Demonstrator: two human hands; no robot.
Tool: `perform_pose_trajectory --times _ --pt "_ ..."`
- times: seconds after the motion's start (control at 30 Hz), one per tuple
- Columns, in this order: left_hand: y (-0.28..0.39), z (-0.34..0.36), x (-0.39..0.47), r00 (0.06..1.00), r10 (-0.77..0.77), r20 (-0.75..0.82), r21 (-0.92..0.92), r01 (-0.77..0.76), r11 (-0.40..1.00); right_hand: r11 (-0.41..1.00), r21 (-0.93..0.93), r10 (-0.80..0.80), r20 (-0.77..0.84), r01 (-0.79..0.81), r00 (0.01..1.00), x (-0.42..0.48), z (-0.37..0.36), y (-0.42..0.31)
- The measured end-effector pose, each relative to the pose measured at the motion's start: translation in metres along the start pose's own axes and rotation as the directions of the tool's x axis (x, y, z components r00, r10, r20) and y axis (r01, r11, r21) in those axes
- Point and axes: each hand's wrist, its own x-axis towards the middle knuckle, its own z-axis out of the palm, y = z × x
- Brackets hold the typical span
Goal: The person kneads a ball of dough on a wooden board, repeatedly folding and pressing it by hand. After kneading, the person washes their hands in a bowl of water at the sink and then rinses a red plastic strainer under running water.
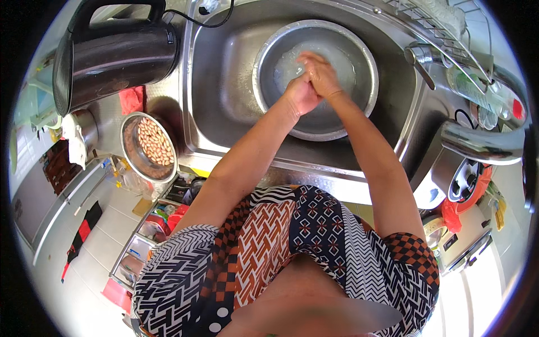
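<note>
My left hand (304, 93) and my right hand (322, 78) are pressed together over a round metal basin (371, 84). Both look wet, and the right one lies across the left. Whether anything is between the palms is hidden, and the fingertips are blurred. Cloudy water (343, 69) with some bubbles fills the basin's bottom. The basin sits in a stainless steel sink (221, 80), towards its right side.
Left of the sink stand a black electric kettle (122, 54), a red cloth (132, 100) and a steel bowl (128, 145) of peanuts (155, 141). A faucet (480, 141) curves in at the right, below a wire rack (446, 38). A black cord (202, 23) crosses the sink's back edge.
</note>
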Motion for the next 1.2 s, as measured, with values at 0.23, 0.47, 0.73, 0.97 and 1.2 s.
perform_pose_trajectory --times 0.23,0.47,0.73,0.97,1.2 --pt "0.023 -0.014 0.003 0.962 -0.033 -0.270 -0.124 -0.001 0.992 -0.335 0.920 0.553 0.367 -0.204 0.748 -0.005 0.027 0.061" --pt "0.005 0.027 -0.014 0.963 -0.038 0.266 -0.323 0.127 0.938 -0.832 0.538 0.045 0.308 -0.135 0.950 0.021 0.009 -0.048" --pt "0.002 0.064 -0.031 0.912 0.328 -0.248 0.080 -0.318 0.945 0.925 0.378 0.191 -0.371 -0.040 0.909 0.001 0.015 -0.046" --pt "0.032 0.049 -0.033 0.969 0.149 0.194 0.349 -0.211 0.913 -0.114 0.993 0.685 0.108 -0.040 0.721 -0.038 0.010 -0.085" --pt "0.040 0.012 -0.030 0.980 0.200 -0.021 -0.072 -0.201 0.977 0.620 0.762 0.387 -0.091 -0.186 0.918 -0.050 0.025 -0.087"
